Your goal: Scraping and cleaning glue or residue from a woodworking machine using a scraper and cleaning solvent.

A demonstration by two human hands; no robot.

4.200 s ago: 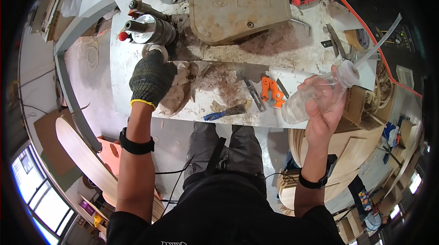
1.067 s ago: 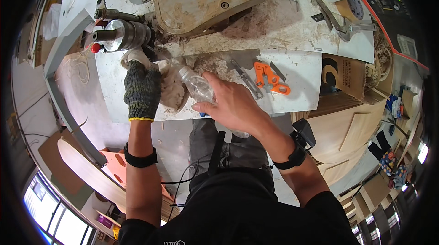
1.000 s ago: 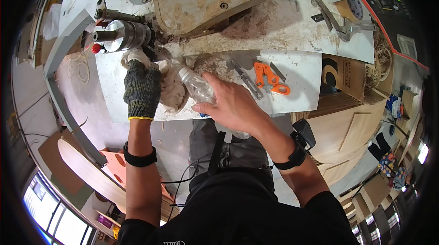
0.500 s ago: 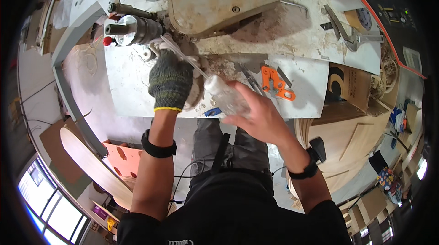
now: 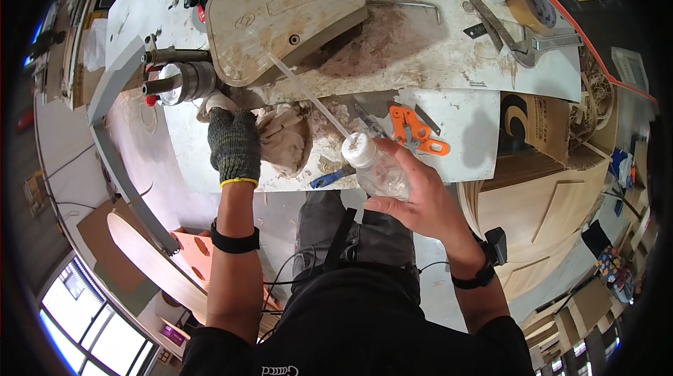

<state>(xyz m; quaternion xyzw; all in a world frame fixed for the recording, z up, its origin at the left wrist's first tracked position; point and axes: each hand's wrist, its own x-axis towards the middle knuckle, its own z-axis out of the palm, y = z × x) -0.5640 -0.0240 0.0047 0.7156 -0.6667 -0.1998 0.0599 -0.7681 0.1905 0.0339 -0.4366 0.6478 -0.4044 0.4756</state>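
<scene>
My right hand (image 5: 429, 197), bare, is wrapped round a clear plastic squeeze bottle (image 5: 384, 174) with a white cap. Its long thin spout (image 5: 308, 94) slants up and left, over the edge of the machine's dusty cover (image 5: 280, 18). On my left hand (image 5: 235, 146) is a dark knit glove with a yellow cuff. Its fingers curl against a pale, cloth-like thing (image 5: 219, 102) just below the metal roller (image 5: 186, 83); the fingertips are hidden. Beside the glove, a crumpled beige rag (image 5: 282, 141) lies on the white bench (image 5: 189, 155).
Right of the rag lie a blue-handled tool (image 5: 329, 178) and an orange tool (image 5: 417, 130). An adjustable wrench (image 5: 540, 46) and a tape roll (image 5: 536, 10) sit at the far right. Below them stands a cardboard box (image 5: 536, 123). A grey metal frame (image 5: 116, 141) curves along the left.
My right hand has moved the bottle right and slightly down, and the spout has left the roller. The gloved left hand has shifted left and down, uncovering the beige rag.
</scene>
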